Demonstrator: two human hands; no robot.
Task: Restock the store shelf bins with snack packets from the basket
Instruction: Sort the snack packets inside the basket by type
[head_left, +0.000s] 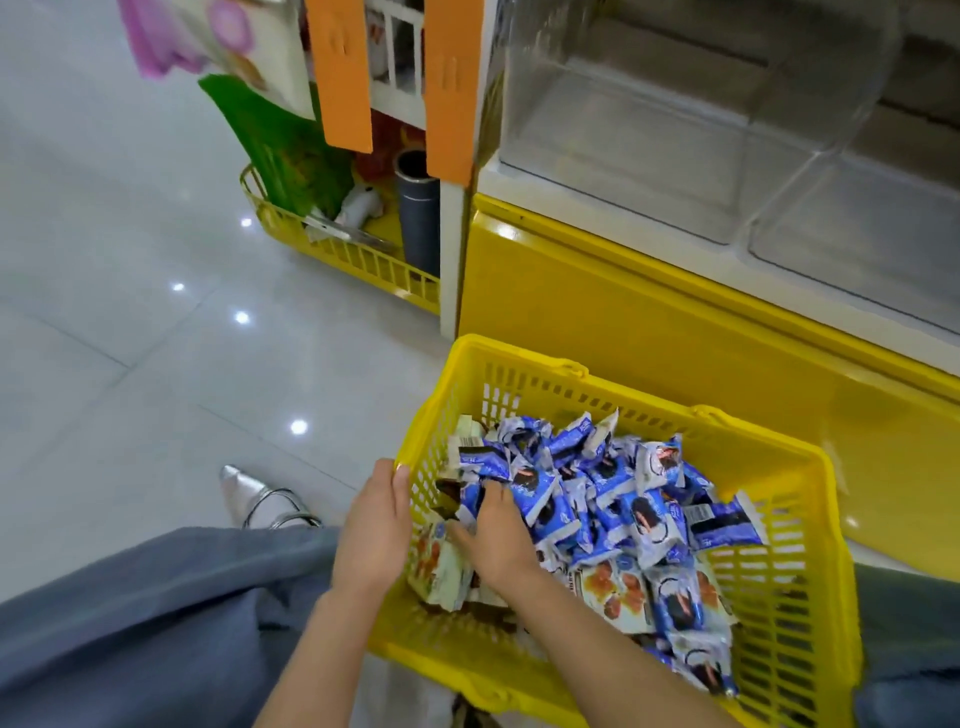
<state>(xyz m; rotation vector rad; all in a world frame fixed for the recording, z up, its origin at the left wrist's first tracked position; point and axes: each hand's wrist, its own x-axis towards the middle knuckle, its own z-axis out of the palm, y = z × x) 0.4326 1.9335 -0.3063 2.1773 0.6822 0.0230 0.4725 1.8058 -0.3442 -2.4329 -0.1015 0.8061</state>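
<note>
The floor (130, 322) is glossy pale tile, with ceiling lights showing on it as small bright dots. On the right stands a shelf with a smooth yellow base (649, 322). Above the base sit clear, hard plastic bins (675, 130) with rounded corners, and nothing shows inside them. At the far left is a yellow wire rack (343, 254) holding a grey tube (418, 208) and green packaging, under two flat orange panels (343, 73).

Near the middle, just in front of the base, sits the basket (810, 597), made of yellow plastic with slotted walls. It is heaped with crinkled blue-and-white packets (613, 499), and a few cream ones (613, 587) lie at its near side.

The left hand (371, 525) grips the basket's left rim, fingers curled over the edge. The right hand (501, 535) is inside, lying on the heap with its thumb spread wide. Its fingertips are sunk among the packets, so I cannot tell whether it pinches one.

Grey-blue trousers (156, 623) fill the near left, beside a shiny, pointed silver shoe (249, 493).
</note>
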